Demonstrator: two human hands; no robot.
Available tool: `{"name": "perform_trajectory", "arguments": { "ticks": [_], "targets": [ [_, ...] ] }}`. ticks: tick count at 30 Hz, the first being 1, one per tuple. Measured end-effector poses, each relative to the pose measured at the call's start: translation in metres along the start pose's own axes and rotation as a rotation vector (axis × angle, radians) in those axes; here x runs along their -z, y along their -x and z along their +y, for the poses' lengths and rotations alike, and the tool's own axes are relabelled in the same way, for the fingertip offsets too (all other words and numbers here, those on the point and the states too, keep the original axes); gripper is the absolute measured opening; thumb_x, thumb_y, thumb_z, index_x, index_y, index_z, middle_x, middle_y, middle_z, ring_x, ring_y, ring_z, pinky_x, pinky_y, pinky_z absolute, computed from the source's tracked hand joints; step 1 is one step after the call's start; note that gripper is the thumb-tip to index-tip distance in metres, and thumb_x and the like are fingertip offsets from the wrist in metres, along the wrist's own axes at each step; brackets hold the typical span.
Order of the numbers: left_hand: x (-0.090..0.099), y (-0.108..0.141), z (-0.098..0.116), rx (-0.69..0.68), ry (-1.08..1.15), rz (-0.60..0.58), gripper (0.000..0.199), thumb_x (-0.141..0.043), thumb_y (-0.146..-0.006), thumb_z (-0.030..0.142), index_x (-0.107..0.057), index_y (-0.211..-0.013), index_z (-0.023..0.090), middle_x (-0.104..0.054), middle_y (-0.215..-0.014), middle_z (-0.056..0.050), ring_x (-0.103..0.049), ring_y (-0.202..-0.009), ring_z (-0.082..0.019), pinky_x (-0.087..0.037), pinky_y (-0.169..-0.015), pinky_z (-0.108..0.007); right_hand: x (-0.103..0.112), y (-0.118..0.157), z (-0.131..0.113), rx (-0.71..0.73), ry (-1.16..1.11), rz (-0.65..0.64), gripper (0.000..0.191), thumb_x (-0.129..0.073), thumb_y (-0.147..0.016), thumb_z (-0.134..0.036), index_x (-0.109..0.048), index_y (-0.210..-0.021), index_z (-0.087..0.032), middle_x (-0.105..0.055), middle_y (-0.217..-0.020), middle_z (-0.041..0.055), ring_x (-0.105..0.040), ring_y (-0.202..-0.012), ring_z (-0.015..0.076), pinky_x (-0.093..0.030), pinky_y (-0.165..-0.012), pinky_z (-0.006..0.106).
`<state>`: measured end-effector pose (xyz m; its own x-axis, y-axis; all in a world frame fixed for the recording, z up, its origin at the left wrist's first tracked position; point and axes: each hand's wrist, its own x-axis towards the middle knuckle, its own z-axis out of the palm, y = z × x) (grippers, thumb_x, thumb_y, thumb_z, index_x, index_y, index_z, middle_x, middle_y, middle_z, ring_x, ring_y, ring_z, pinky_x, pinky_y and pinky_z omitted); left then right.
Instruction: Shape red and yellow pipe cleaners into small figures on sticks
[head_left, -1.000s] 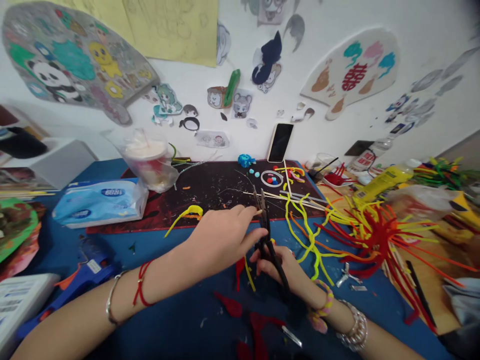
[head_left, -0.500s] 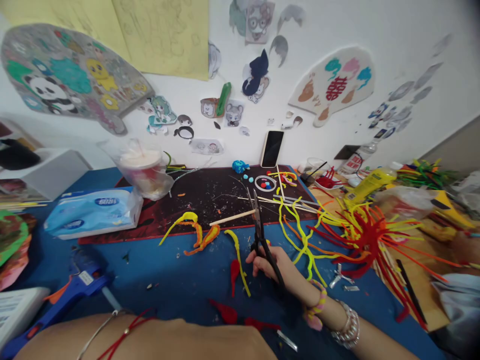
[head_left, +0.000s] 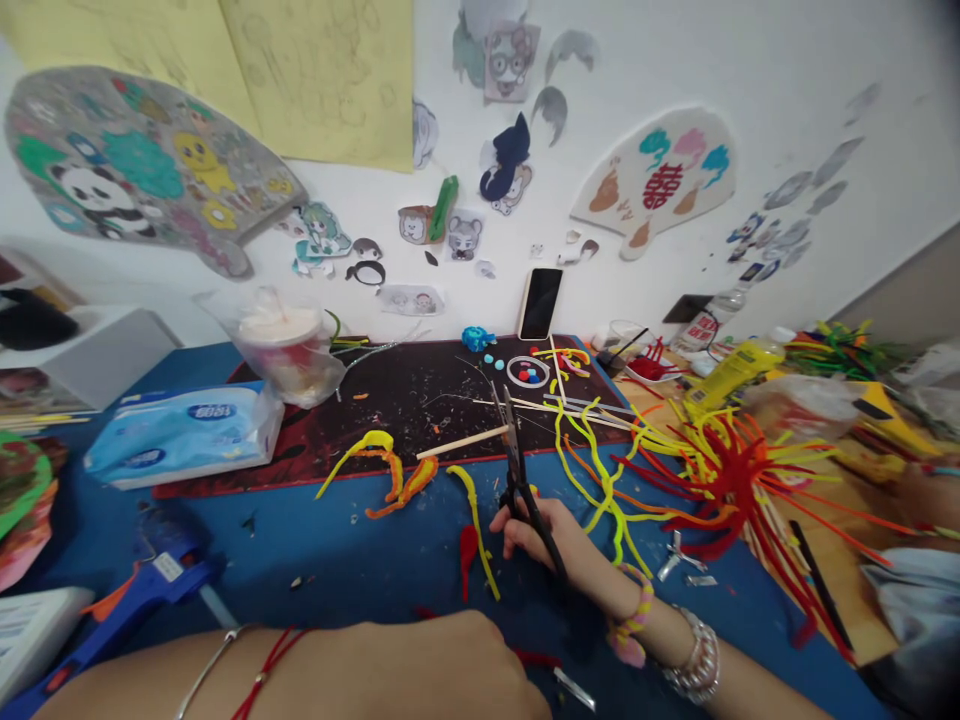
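My right hand (head_left: 536,535) is wrapped round the handles of black scissors (head_left: 517,475), whose blades point up and stand slightly apart over the dark mat. My left hand (head_left: 480,665) lies across the bottom of the view, back upward, its fingers hidden from sight. Just left of the scissors is a yellow fuzzy strip (head_left: 474,510), with a red teardrop piece (head_left: 468,555) beside it. Part of another red piece (head_left: 538,658) shows next to my left hand. A wooden stick (head_left: 461,442) and a yellow and orange bent piece (head_left: 397,470) lie farther left.
A blue glue gun (head_left: 161,570) and tissue pack (head_left: 184,430) are on the left, a bagged cup (head_left: 281,340) behind them. Red and yellow fuzzy stems (head_left: 739,470) spread at right. A phone (head_left: 540,303) leans on the wall. Another person's arm (head_left: 930,495) shows at the far right.
My left hand and forearm have moved up into view and now cover most of the red pieces at the bottom. My right hand and the scissors have hardly moved.
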<state>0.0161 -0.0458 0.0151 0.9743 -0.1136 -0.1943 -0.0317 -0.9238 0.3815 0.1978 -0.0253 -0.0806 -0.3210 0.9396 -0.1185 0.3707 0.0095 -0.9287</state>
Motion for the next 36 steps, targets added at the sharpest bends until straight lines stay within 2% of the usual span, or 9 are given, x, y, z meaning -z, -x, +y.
{"name": "perform_trajectory", "arguments": {
  "ticks": [2, 5, 13, 17, 20, 25, 29, 32, 36],
  "targets": [
    [0.006, 0.002, -0.001, 0.022, -0.094, -0.085, 0.014, -0.062, -0.071, 0.011, -0.055, -0.06, 0.014, -0.061, -0.063, 0.001, -0.048, -0.044, -0.009, -0.032, -0.034, -0.023, 0.0, 0.0, -0.001, -0.001, -0.01, -0.004, 0.034, -0.051, -0.08, -0.044, -0.063, -0.083, -0.012, -0.06, -0.063, 0.0038, -0.055, -0.06, 0.0144, -0.04, -0.055, 0.024],
    [0.008, 0.008, -0.001, 0.062, -0.134, -0.082, 0.007, -0.064, -0.069, 0.011, -0.059, -0.067, 0.016, -0.062, -0.066, 0.0, -0.052, -0.048, -0.011, -0.03, -0.033, -0.024, 0.0, 0.0, -0.003, -0.003, -0.018, -0.008, 0.034, -0.051, -0.08, -0.043, -0.062, -0.084, -0.011, -0.06, -0.063, 0.0037, -0.055, -0.06, 0.0145, -0.04, -0.057, 0.024],
    [-0.009, 0.005, -0.01, 0.235, -0.225, 0.118, 0.004, -0.061, -0.073, 0.012, -0.058, -0.072, 0.016, -0.064, -0.064, -0.002, -0.056, -0.05, -0.016, -0.027, -0.037, -0.026, 0.0, 0.001, 0.002, -0.003, -0.021, -0.001, 0.034, -0.051, -0.081, -0.043, -0.062, -0.085, -0.011, -0.06, -0.064, 0.0036, -0.054, -0.061, 0.0142, -0.04, -0.057, 0.024],
    [-0.023, -0.005, -0.026, 0.38, -0.259, 0.22, 0.015, -0.056, -0.081, 0.024, -0.059, -0.069, 0.016, -0.064, -0.062, -0.003, -0.057, -0.049, -0.016, -0.028, -0.039, -0.025, 0.0, 0.0, 0.002, 0.009, -0.028, -0.002, 0.036, -0.05, -0.081, -0.045, -0.062, -0.085, -0.011, -0.059, -0.064, 0.0035, -0.054, -0.061, 0.0144, -0.041, -0.058, 0.024],
    [-0.025, -0.006, -0.035, 0.368, -0.321, 0.296, 0.006, -0.061, -0.075, 0.019, -0.058, -0.072, 0.016, -0.064, -0.066, -0.003, -0.057, -0.051, -0.015, -0.028, -0.04, -0.026, -0.001, -0.001, 0.0, 0.033, -0.02, 0.01, 0.036, -0.05, -0.081, -0.046, -0.061, -0.083, -0.011, -0.058, -0.065, 0.0034, -0.054, -0.064, 0.015, -0.042, -0.06, 0.025],
    [-0.001, 0.008, -0.035, 0.488, -0.496, 0.545, 0.011, -0.056, -0.077, 0.014, -0.051, -0.068, 0.017, -0.055, -0.061, 0.0, -0.052, -0.055, -0.015, -0.034, -0.048, -0.026, -0.001, -0.002, 0.001, 0.049, -0.007, 0.019, 0.037, -0.05, -0.08, -0.048, -0.06, -0.076, -0.013, -0.058, -0.063, 0.0024, -0.052, -0.063, 0.0147, -0.041, -0.057, 0.024],
    [0.016, 0.013, -0.038, 0.73, -0.725, 0.772, 0.007, -0.05, -0.082, 0.021, -0.051, -0.077, 0.016, -0.055, -0.079, -0.006, -0.052, -0.075, -0.022, -0.039, -0.062, -0.033, -0.002, -0.001, 0.001, 0.031, -0.027, 0.016, 0.036, -0.05, -0.08, -0.047, -0.061, -0.081, -0.012, -0.058, -0.064, 0.0029, -0.054, -0.062, 0.0143, -0.041, -0.057, 0.024],
    [0.016, 0.011, -0.049, 0.905, -0.749, 0.742, 0.009, -0.045, -0.085, 0.02, -0.051, -0.089, 0.014, -0.054, -0.084, -0.008, -0.052, -0.078, -0.024, -0.04, -0.064, -0.035, -0.002, 0.0, -0.003, 0.012, -0.024, 0.019, 0.034, -0.052, -0.08, -0.044, -0.061, -0.082, -0.011, -0.059, -0.064, 0.0036, -0.054, -0.061, 0.0143, -0.041, -0.057, 0.024],
    [0.011, 0.01, -0.064, 0.956, -0.647, 0.622, 0.019, -0.032, -0.09, 0.02, -0.048, -0.081, 0.016, -0.053, -0.071, -0.004, -0.053, -0.062, -0.02, -0.036, -0.052, -0.03, -0.004, 0.0, -0.008, -0.006, -0.016, 0.025, 0.032, -0.053, -0.079, -0.042, -0.061, -0.078, -0.011, -0.056, -0.06, 0.0023, -0.052, -0.058, 0.0132, -0.039, -0.054, 0.024]
  ]
}}
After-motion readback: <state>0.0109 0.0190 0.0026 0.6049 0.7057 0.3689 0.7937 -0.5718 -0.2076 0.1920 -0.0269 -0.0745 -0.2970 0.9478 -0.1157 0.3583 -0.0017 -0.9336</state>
